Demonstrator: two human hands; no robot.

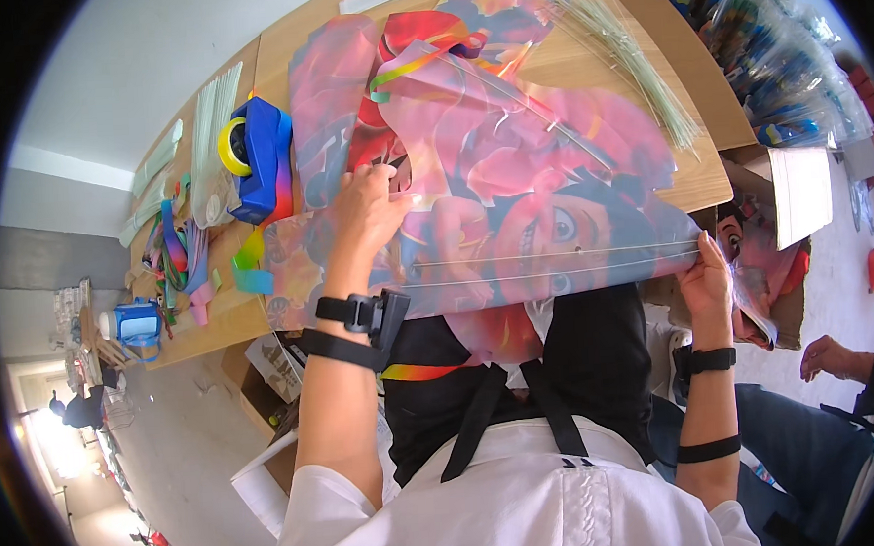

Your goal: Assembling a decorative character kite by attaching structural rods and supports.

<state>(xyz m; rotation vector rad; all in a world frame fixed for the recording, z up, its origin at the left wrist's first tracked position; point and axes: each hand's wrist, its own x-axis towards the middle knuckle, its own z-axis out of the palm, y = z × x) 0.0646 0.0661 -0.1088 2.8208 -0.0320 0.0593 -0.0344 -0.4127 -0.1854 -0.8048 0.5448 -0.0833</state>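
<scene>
Right hand (708, 277) gripped corner of printed cartoon sheet (565, 229). Left hand (369, 205) lay over same sheet, grip unclear. Blue tape dispenser (265, 163) stood on counter (701, 182).

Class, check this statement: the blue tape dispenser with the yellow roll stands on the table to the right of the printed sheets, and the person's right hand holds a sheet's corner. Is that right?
Not quite: the blue tape dispenser with the yellow roll stands to the left of the printed sheets, as the head view shows.
</scene>
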